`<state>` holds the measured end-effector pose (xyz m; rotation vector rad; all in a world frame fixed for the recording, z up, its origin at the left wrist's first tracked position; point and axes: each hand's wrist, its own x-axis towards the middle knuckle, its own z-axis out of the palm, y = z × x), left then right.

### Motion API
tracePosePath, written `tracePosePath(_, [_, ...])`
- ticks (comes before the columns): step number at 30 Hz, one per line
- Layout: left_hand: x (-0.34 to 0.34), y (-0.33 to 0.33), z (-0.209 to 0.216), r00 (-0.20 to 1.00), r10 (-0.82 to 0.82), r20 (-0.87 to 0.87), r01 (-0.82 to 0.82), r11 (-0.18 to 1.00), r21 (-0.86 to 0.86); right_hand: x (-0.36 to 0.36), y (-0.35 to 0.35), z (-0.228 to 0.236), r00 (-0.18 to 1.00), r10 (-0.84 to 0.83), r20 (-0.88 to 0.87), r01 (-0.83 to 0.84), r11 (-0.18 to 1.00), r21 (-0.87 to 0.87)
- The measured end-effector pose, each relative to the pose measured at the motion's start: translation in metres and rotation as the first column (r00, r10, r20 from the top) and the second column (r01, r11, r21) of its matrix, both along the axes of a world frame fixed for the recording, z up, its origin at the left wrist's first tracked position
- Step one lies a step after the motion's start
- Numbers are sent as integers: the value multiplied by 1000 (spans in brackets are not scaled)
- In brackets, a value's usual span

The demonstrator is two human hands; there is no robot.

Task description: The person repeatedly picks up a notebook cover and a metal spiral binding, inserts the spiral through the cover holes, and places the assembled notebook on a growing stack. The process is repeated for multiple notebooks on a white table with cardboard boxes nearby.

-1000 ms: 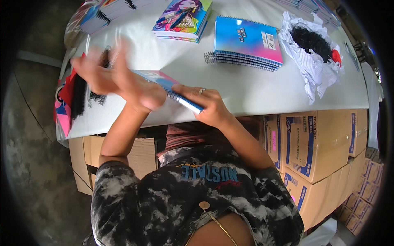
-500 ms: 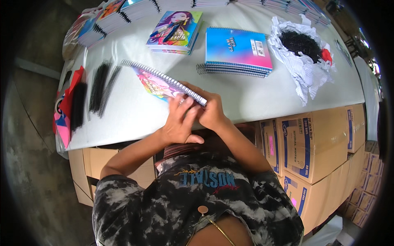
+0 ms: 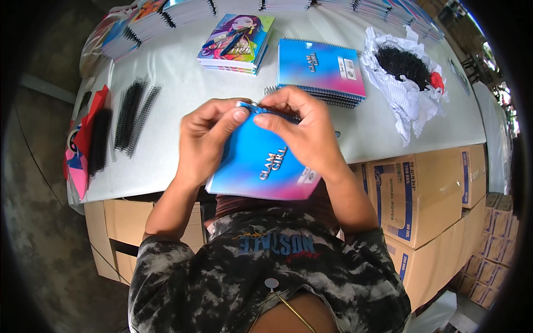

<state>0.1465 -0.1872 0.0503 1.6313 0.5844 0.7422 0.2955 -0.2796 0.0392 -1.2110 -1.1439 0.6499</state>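
Observation:
A blue and pink spiral notebook (image 3: 250, 158) hangs tilted over the table's near edge, back cover up. Its bound edge points away from me. My left hand (image 3: 208, 136) pinches the left corner of that edge, thumb on the cover. My right hand (image 3: 305, 127) is closed on the same edge a little further right, thumb pressing near the coil. Most of the coil is hidden behind my fingers. Just beyond lies a stack of similar notebooks (image 3: 319, 66), coils showing. Left of it sits another pile of notebooks (image 3: 236, 41) with a cartoon figure on the cover.
Loose black spiral coils (image 3: 133, 116) lie at the left by a red and pink pouch (image 3: 83, 150). Crumpled white paper (image 3: 388, 100) holds a black coil heap (image 3: 405, 66) at the right. Notebook rows (image 3: 189, 8) line the far edge. Cardboard boxes (image 3: 427, 194) stand below right.
The notebook has turned from its slanted, edge-up position to show its blue back cover toward me. Both hands have moved to its far bound edge, the left one shifting left, the right one rightward.

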Motion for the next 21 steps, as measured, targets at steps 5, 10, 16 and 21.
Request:
tracePosePath(5, [12, 13, -20, 976, -180, 122, 199, 966, -164, 14, -1, -10, 997, 6, -79, -17, 990, -139])
tracePosePath(10, [15, 21, -19, 946, -278, 167, 311, 923, -227, 9, -1, -17, 989, -35, -141, 26, 998, -64])
tracePosePath(16, [15, 24, -16, 947, -295, 129, 317, 926, -206, 4, -4, -10, 996, -89, 25, 92, 989, -115])
tracePosePath(21, [21, 36, -12, 884, -452, 118, 465, 875, -137, -6, -5, -17, 988, -152, -12, 151, 986, -71])
